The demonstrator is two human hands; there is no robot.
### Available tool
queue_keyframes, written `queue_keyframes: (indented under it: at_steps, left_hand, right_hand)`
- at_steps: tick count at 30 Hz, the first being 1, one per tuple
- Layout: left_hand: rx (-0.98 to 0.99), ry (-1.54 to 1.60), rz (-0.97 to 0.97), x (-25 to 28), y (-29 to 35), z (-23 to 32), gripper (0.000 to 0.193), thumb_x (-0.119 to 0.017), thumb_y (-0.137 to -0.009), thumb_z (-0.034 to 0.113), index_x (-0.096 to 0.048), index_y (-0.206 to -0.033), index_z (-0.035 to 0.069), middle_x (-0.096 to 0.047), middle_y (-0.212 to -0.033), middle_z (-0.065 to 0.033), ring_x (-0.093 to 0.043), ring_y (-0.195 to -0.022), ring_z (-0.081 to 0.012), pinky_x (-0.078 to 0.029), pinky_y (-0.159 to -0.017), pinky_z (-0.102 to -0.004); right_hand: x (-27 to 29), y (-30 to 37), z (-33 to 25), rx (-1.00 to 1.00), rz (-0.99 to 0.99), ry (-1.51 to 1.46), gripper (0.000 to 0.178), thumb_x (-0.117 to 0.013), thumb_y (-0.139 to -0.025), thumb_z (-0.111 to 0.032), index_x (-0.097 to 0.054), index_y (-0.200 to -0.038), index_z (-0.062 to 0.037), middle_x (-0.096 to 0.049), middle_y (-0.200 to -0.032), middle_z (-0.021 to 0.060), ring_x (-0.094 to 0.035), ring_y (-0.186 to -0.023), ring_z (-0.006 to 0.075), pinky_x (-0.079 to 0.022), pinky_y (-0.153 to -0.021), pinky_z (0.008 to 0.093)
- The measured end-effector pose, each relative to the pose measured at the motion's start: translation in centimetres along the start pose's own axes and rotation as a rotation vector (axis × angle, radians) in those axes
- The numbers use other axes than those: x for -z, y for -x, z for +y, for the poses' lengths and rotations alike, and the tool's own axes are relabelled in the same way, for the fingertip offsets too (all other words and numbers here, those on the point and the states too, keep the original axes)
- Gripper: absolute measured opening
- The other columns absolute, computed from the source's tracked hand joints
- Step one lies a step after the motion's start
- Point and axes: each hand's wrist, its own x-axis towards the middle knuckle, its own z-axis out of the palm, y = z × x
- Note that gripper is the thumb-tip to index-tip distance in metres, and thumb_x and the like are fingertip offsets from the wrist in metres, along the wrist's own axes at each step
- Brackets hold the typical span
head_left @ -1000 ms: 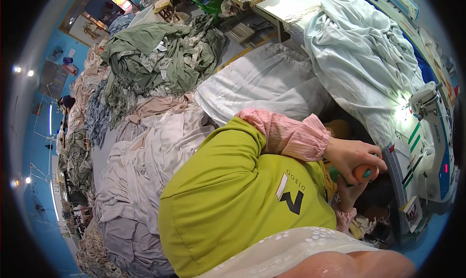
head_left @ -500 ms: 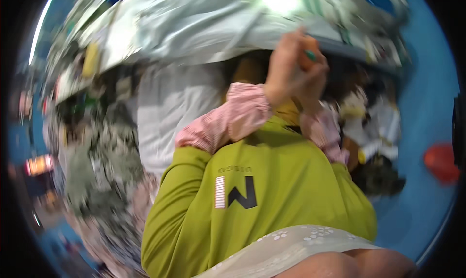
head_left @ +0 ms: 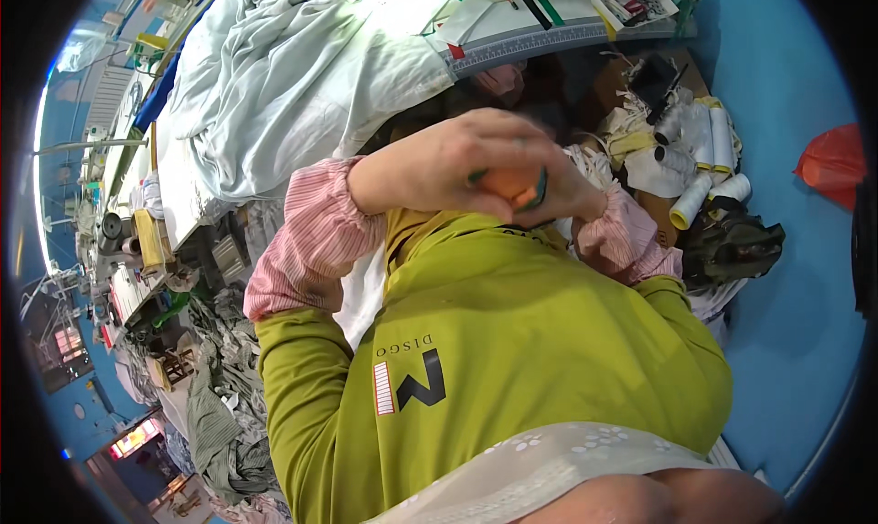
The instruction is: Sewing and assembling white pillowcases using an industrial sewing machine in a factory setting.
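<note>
My two hands are together in front of my chest, around a small orange object with dark green edges (head_left: 515, 187). Its kind I cannot make out, since fingers cover most of it. My left hand (head_left: 448, 163) wraps over it from the left, fingers curled. My right hand (head_left: 565, 184) closes on it from the right, partly hidden behind the left one. Both wrists wear pink striped sleeve covers (head_left: 311, 231) over a yellow-green top (head_left: 549, 341). Beyond the hands, pale fabric (head_left: 302, 76) lies heaped on a work table.
Along the table's near edge runs a measuring scale (head_left: 540, 47). A white box of small items (head_left: 636, 5) sits at the far right. Thread cones (head_left: 700, 190) and scraps lie below it, beside a dark bundle (head_left: 734, 248). Grey-green garments (head_left: 224, 414) are piled at left; a red bag (head_left: 832, 165) is far right.
My hands have come down and nearer to my chest, still around the orange object. The view has turned, so the table and its fabric appear shifted and tilted. The earlier frame is blurred.
</note>
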Motion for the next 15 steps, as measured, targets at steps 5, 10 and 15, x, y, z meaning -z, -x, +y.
queue_keyframes:
  at_steps: [5, 10, 15]
  left_hand:
    - [0.001, -0.186, -0.112, -0.7, -0.7, 0.1, 0.075, -0.078, -0.078, 0.039, -0.049, -0.139, 0.006, -0.06, -0.12, -0.0199, -0.061, -0.104, -0.0404, -0.05, -0.091, -0.0459]
    - [0.455, -0.617, 0.252, -2.9, -1.9, 1.0, 0.076, -0.074, -0.082, 0.044, -0.046, -0.141, 0.004, -0.062, -0.109, -0.0182, -0.065, -0.083, -0.0374, -0.054, -0.071, -0.0434]
    - [0.456, -0.546, 0.215, 1.3, -1.2, 3.4, 0.075, -0.076, -0.082, 0.039, -0.049, -0.141, 0.002, -0.065, -0.087, -0.0127, -0.065, -0.066, -0.0277, -0.052, -0.055, -0.0378]
  right_hand:
    - [-2.5, 0.3, 1.3, -0.093, 0.236, 0.007, 0.094, -0.092, -0.062, -0.024, -0.04, -0.139, -0.007, -0.056, -0.125, 0.0142, -0.058, -0.116, 0.0299, -0.047, -0.097, 0.0406]
    - [-2.2, -1.9, 2.9, -0.016, 0.529, 0.375, 0.094, -0.091, -0.063, -0.023, -0.038, -0.139, -0.0084, -0.053, -0.127, 0.014, -0.057, -0.116, 0.0302, -0.048, -0.095, 0.0393]
    - [-0.7, -1.3, 4.3, -0.119, 0.58, -0.074, 0.095, -0.092, -0.062, -0.025, -0.038, -0.139, -0.0108, -0.054, -0.129, 0.0137, -0.058, -0.117, 0.0302, -0.049, -0.097, 0.0383]
